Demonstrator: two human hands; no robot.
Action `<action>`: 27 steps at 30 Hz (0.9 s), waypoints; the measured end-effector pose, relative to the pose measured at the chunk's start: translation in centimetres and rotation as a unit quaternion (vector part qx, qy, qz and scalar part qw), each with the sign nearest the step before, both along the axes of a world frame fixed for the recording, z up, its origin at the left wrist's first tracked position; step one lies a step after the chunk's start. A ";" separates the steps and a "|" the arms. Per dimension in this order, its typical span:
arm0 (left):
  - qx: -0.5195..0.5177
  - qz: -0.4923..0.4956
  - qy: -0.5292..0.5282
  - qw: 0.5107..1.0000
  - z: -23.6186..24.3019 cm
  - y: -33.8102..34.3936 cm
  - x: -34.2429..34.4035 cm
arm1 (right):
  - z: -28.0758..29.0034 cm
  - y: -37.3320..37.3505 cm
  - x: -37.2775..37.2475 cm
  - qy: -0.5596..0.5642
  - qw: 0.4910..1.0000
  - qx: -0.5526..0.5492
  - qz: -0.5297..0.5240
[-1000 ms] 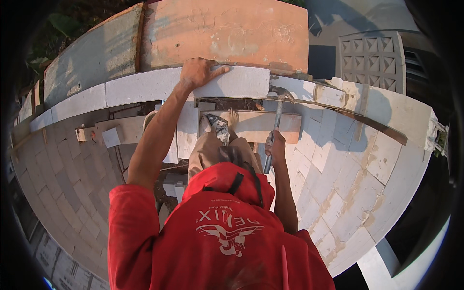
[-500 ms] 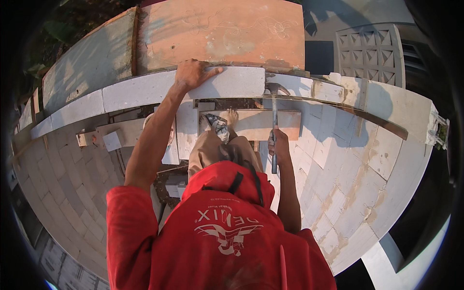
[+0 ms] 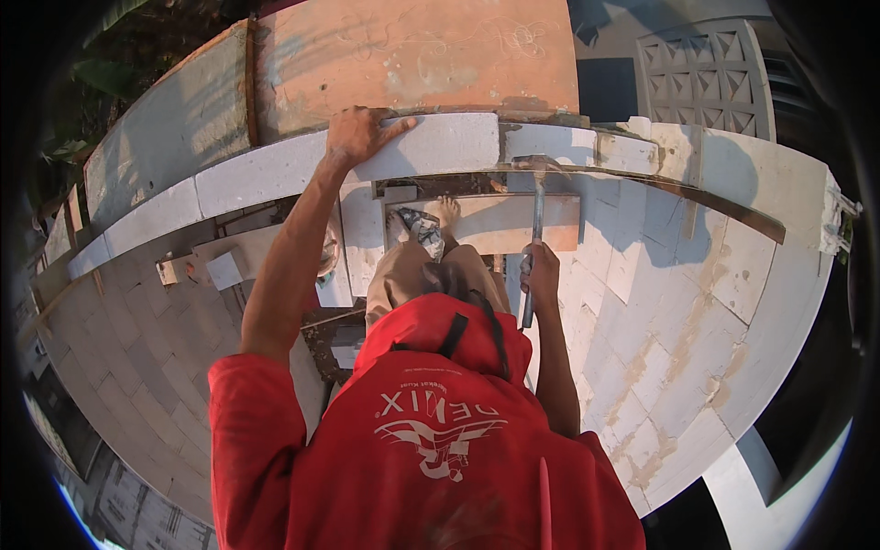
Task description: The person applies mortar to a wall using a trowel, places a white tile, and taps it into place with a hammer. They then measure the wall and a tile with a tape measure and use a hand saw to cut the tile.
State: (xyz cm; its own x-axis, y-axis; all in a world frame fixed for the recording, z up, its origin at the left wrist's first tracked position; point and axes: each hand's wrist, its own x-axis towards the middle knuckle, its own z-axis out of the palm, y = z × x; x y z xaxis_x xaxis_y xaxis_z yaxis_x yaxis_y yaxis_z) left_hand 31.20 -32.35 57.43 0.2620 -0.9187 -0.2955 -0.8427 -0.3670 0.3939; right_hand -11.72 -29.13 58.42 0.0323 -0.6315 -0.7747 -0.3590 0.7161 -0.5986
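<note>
At 12 o'clock I have a long white block (image 3: 445,145), matte and finely pitted, square-edged, lying along the top of a curving course. Beyond it leans a smooth orange panel (image 3: 412,69), stained and scuffed, with a rough grey panel (image 3: 179,128) at 10 o'clock. At 1 o'clock a lower white block (image 3: 550,142) sits just right of the long one, and the hammer (image 3: 538,211) shows there, its metal head blurred near that block's near edge, its slim grey handle running down toward 3 o'clock. At 4 o'clock a wall (image 3: 683,321) of pale blocks carries crusty tan mortar smears

My left hand (image 3: 356,135), at 11 o'clock, lies over the block's upper edge, arm stretched nearly straight, thumb spread toward 1 o'clock; the fingertips are hidden, so I cannot tell whether it grips. My right hand (image 3: 541,272), at 3 o'clock, wraps firmly round the hammer's handle, elbow bent and forearm upright
</note>
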 end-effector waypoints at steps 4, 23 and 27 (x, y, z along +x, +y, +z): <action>-0.007 -0.012 -0.007 1.000 -0.2 0.0 0.1 | -0.4 2.5 -4.3 0.154 0.935 -0.193 0.255; -0.025 0.015 -0.012 1.000 -0.3 0.2 -0.4 | -5.9 -5.9 12.5 -0.003 0.545 -0.263 0.796; -0.012 0.011 -0.018 1.000 -0.1 0.1 -0.2 | -6.1 -7.6 14.2 0.076 0.676 -0.260 0.685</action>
State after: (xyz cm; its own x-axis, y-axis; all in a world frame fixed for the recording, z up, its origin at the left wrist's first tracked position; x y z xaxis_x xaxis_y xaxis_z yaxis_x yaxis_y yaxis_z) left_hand 30.98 -32.25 57.37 0.2929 -0.9191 -0.2636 -0.8476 -0.3772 0.3733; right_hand 2.50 -36.78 52.29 0.8080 -0.2783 -0.5194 -0.5580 -0.6444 -0.5228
